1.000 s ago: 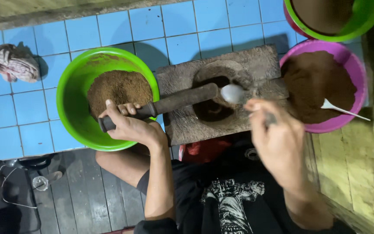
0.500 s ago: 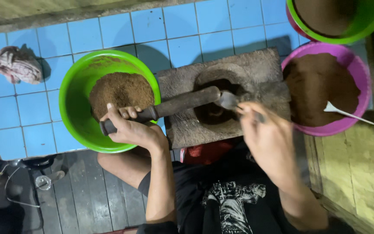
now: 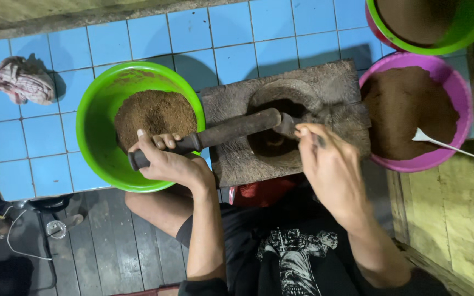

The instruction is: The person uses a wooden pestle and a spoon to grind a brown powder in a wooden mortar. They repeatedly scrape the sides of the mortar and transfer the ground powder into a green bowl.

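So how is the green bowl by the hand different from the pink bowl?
The green bowl is bright green and sits left of the stone mortar; the pink bowl is purple-pink and sits right of it. The green bowl's brown powder forms a small heap with bare wall around it, while the pink bowl's powder spreads nearly rim to rim. Only the pink bowl holds a white spoon. Both are round and hold brown powder.

Your dark, long wooden pestle [image 3: 220, 133] lies tilted across the rough grey stone mortar block [image 3: 330, 87], its thick end in the round hollow. Your metal spoon [image 3: 287, 125] dips into that hollow beside it, among dark brown paste.
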